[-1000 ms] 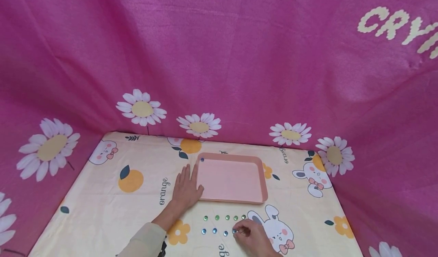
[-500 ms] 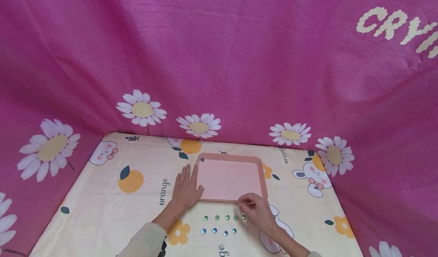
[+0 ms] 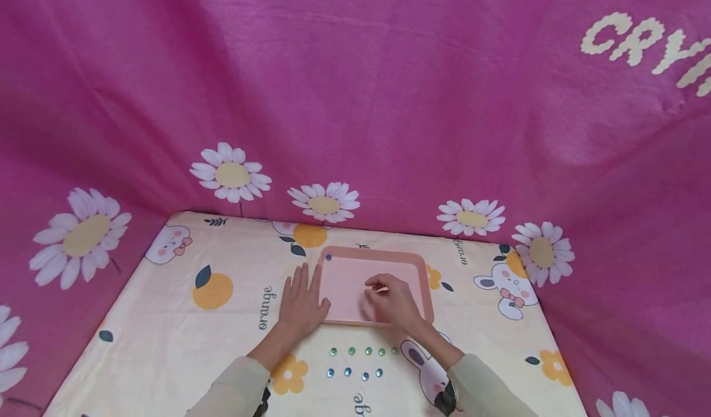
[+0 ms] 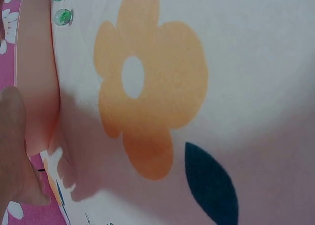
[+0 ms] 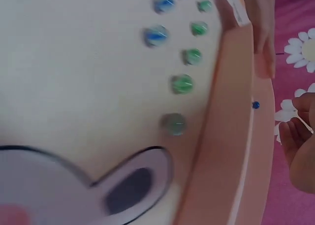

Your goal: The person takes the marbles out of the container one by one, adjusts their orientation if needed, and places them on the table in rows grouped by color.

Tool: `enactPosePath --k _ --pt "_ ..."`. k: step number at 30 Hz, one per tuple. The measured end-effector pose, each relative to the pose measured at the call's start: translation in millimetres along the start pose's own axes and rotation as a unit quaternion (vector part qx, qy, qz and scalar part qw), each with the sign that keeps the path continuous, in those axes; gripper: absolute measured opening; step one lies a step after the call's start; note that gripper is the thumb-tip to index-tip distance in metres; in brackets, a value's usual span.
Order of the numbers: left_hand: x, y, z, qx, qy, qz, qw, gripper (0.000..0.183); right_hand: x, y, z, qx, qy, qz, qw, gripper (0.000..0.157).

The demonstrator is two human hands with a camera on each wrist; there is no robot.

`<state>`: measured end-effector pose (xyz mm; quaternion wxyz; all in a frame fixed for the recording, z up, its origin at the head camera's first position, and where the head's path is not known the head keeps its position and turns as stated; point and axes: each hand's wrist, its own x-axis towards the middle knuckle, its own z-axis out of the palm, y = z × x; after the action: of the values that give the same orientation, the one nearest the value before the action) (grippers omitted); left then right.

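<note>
My left hand (image 3: pixel 300 306) lies with straight fingers along the left side of a pink tray (image 3: pixel 425 293), its thumb at the tray's near left corner. Over the middle of the tray, my right hand (image 3: pixel 394 303) keeps thumb and fingertips together in a pinch, apparently on a small marble that the fingers hide. One blue marble (image 3: pixel 328 257) sits in the tray's far left corner, also visible in the right wrist view (image 5: pixel 255 105). In front of the tray lie a row of several green marbles (image 3: pixel 352 351) and, nearer, a row of several blue marbles (image 3: pixel 347 372).
A cream tablecloth (image 3: pixel 166 343) printed with oranges, flowers and rabbits covers the table. Purple curtains (image 3: pixel 389 127) with daisies enclose the back and sides. Both marble rows lie between the two forearms.
My right hand has moved from the right end of the blue row, across the tray's near rim, to above the tray's middle. The left hand has stayed in place.
</note>
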<state>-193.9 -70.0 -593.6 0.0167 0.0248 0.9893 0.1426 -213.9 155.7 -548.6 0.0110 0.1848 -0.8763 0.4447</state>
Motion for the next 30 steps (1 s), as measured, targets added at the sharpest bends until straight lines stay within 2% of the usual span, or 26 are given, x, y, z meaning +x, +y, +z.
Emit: enactPosePath --k 6,13,22,26,30 --pt "-0.8 0.6 -0.8 0.025 0.006 0.005 0.9997 0.081 36 4 15.8 0.002 0.015 -0.020 1.000 0.014" --pt "-0.4 -0.4 -1.0 0.060 0.008 0.007 0.9982 0.080 64 13 37.8 -0.007 0.001 0.007 1.000 0.018" --pt "-0.4 -0.7 -2.9 0.079 0.020 0.016 0.9965 0.079 86 17 58.3 -0.013 -0.035 0.027 0.999 0.026" --pt "-0.6 -0.2 -3.2 0.079 0.024 0.019 0.9964 0.079 90 21 66.6 -0.036 -0.028 0.027 0.999 0.029" --pt "-0.8 0.2 -3.0 0.081 0.021 0.018 0.9963 0.080 94 21 72.2 -0.035 -0.018 0.041 0.998 0.028"
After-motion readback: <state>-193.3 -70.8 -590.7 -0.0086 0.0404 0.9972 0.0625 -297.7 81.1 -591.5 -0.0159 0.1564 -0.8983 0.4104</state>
